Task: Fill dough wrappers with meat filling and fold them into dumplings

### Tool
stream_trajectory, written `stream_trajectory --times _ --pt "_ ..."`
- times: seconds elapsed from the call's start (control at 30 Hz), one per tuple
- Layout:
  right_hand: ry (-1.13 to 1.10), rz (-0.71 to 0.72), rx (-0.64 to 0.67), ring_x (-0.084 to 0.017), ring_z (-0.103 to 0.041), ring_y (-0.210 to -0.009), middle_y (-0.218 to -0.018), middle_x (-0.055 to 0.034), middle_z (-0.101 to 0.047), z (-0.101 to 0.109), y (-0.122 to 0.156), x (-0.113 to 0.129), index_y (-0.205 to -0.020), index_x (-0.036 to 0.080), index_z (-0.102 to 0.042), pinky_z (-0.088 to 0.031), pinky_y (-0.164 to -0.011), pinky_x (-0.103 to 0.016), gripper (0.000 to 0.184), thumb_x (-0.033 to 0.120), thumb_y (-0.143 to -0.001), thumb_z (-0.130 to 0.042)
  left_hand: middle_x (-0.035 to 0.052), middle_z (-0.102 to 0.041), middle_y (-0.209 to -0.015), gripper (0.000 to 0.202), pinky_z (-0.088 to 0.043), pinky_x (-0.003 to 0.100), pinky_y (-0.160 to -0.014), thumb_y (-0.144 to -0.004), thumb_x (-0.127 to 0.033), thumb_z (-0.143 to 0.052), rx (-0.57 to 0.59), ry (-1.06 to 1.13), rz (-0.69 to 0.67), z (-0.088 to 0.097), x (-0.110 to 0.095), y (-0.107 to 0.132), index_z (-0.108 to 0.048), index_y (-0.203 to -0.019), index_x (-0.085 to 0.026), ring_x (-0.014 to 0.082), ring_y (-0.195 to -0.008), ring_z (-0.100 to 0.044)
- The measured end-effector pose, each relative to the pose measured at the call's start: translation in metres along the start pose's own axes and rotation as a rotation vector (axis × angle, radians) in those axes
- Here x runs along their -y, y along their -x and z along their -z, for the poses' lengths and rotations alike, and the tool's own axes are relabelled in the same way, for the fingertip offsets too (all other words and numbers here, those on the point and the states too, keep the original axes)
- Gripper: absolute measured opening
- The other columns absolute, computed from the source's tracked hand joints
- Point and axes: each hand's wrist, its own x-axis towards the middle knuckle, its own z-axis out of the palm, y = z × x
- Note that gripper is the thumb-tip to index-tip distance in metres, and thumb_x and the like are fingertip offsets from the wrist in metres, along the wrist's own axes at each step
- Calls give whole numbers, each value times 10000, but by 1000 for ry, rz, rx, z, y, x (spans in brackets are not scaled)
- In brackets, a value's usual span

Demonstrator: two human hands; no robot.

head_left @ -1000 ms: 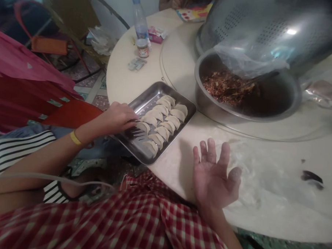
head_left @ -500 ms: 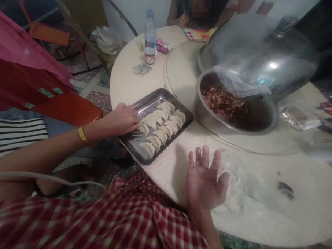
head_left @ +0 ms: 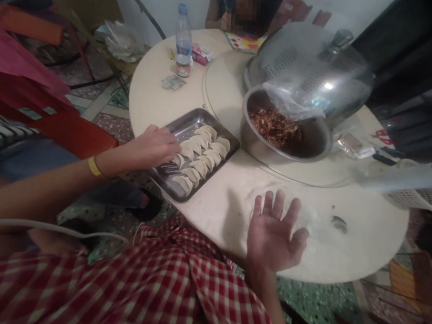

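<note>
My left hand (head_left: 155,147), with a yellow band at the wrist, reaches into a steel tray (head_left: 181,126) at the table's near-left edge. Its fingers are closed on a folded dumpling (head_left: 178,160) at the left end of the rows of dumplings (head_left: 204,152). My right hand (head_left: 275,234) hovers palm up over the floured patch of the round table (head_left: 363,226), fingers spread, dusted with flour, holding nothing. Beyond the tray stands a steel bowl (head_left: 250,144) with dark minced filling (head_left: 273,127).
A large perforated steel colander (head_left: 306,70) with a plastic bag leans over the bowl. A water bottle (head_left: 184,36) and a small jar (head_left: 183,69) stand at the far left. Another person (head_left: 244,10) sits across. A red stool (head_left: 74,135) is at left, a white basket (head_left: 411,187) at right.
The view has drifted up and right, showing more of the table's right side. My left hand stays at the dumplings in the tray; my right hand remains open, palm up.
</note>
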Motion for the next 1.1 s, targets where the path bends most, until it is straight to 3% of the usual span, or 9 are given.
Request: stream_trajectory --times 0.2,0.27,0.33,0.4,0.47,0.6,0.7,0.87,1.1 --pt "93 131 -119 -242 -583 -1288 -1274 16 -687 35 5 19 -1139 402 -733 -324 -1162 -578 444 518 -948 -349 57 -636 -807 167 -356 379 -764 -914 -190 -568 8 31 -132 -12 -5 -11 -706 -842 -249 247 -863 -567" --pt "149 175 -139 -254 -578 -1299 -1299 0 -675 47 7 25 -1162 395 -726 -332 -1154 -601 462 521 -949 -337 58 -641 -825 176 -365 376 -773 -920 -178 -556 -18 16 -110 -9 -5 -9 -721 -907 -237 239 -860 -562" --pt "180 213 -140 -245 -588 -1289 -1296 0 -673 58 10 28 -1169 394 -722 -342 -1152 -598 466 513 -956 -326 59 -659 -874 212 -378 370 -775 -946 -190 -533 -116 20 -66 2 -17 -3 -718 -1045 -216 226 -855 -552" --pt "187 248 -138 -222 -616 -1244 -1261 5 -684 68 12 30 -1157 391 -722 -355 -1154 -576 452 486 -963 -324 63 -680 -929 251 -403 367 -781 -996 -233 -485 -281 77 -82 18 -47 4 -690 -1132 -185 216 -873 -551" --pt "207 279 -145 -208 -655 -1160 -1200 -11 -700 75 14 28 -1153 363 -720 -380 -1142 -558 418 444 -954 -361 57 -710 -975 256 -435 350 -830 -1020 -194 -448 -404 269 -236 29 -94 7 -676 -1133 -163 191 -919 -574" --pt "373 320 -189 -205 -680 -1050 -1134 -60 -706 80 18 20 -1146 259 -697 -453 -1090 -519 318 341 -877 -548 43 -701 -938 253 -456 296 -803 -1037 -202 -441 -296 485 -329 23 -196 -16 -691 -1043 -164 157 -866 -599" --pt "590 400 -246 -227 -672 -1071 -1176 -104 -699 84 18 17 -1111 193 -683 -489 -1060 -507 304 330 -844 -631 74 -687 -989 200 -452 341 -795 -1004 -231 -508 -234 437 -226 5 -241 -51 -674 -1082 -152 214 -928 -602" --pt "944 435 -228 -251 -678 -1070 -1157 -148 -723 102 6 21 -1138 140 -685 -532 -1000 -477 411 418 -841 -628 124 -671 -1036 206 -428 389 -840 -972 -185 -508 -238 377 -187 -12 -261 -92 -653 -1101 -114 267 -987 -589" --pt "1161 382 -105 -260 -703 -1027 -1120 -178 -742 108 -11 22 -1088 118 -724 -572 -884 -411 461 475 -850 -554 121 -672 -934 147 -431 402 -838 -937 -172 -554 -205 318 -236 -35 -265 -98 -693 -902 -140 258 -929 -614"
